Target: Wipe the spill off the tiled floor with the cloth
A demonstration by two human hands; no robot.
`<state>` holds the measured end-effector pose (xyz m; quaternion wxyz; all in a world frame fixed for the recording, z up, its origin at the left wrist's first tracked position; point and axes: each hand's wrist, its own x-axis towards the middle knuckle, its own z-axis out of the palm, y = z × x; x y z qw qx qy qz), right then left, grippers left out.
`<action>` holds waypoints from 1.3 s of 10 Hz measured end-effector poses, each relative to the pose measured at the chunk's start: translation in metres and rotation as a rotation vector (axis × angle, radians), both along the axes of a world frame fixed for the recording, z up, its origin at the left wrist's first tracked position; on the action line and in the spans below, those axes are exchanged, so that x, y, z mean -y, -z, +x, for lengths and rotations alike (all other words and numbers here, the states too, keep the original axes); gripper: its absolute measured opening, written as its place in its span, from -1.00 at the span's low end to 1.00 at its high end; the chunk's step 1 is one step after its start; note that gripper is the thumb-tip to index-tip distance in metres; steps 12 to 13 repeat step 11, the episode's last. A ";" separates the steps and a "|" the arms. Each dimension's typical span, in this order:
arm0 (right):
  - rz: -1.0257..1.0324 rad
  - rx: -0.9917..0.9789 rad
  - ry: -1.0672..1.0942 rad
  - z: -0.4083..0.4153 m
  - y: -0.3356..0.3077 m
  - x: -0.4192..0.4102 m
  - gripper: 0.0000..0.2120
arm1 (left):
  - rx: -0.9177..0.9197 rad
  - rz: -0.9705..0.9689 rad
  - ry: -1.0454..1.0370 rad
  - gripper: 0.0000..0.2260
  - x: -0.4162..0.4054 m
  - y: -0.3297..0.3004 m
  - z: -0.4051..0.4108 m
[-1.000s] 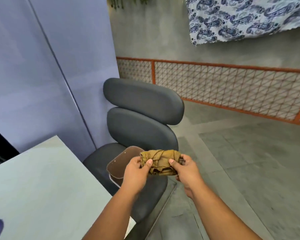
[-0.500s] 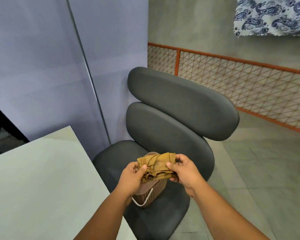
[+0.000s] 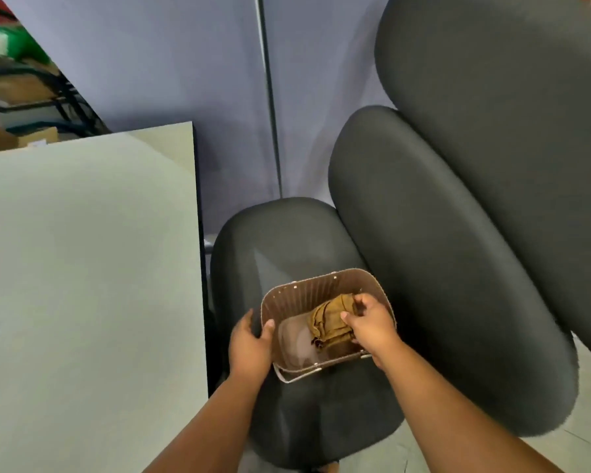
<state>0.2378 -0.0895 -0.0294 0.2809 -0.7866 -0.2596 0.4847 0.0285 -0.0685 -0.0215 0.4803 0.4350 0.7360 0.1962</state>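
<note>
A folded mustard-brown cloth (image 3: 330, 322) lies inside a small brown ribbed basket (image 3: 307, 285) that stands on the seat of a dark grey office chair (image 3: 280, 240). My right hand (image 3: 369, 324) reaches into the basket from the right, fingers closed on the cloth. My left hand (image 3: 251, 343) grips the basket's left wall, thumb over the rim. The basket's white handle hangs down at its near edge. No spill is in view.
A pale table top (image 3: 89, 268) fills the left side, its edge close to the chair. The chair's two-part backrest (image 3: 458, 233) rises on the right. A lilac partition wall (image 3: 185, 63) stands behind. Shelving with clutter (image 3: 17, 83) shows at the far left. A strip of tiled floor (image 3: 587, 438) is at the lower right.
Both hands held the cloth above the chair; now the cloth is down inside the basket under my right hand, and my left hand has shifted to the basket's wall. The view has tilted downward.
</note>
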 end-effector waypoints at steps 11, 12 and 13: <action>-0.285 -0.266 0.094 -0.012 0.029 -0.029 -0.60 | -0.235 0.213 0.197 -0.62 -0.001 -0.011 0.018; -0.285 -0.266 0.094 -0.012 0.029 -0.029 -0.60 | -0.235 0.213 0.197 -0.62 -0.001 -0.011 0.018; -0.285 -0.266 0.094 -0.012 0.029 -0.029 -0.60 | -0.235 0.213 0.197 -0.62 -0.001 -0.011 0.018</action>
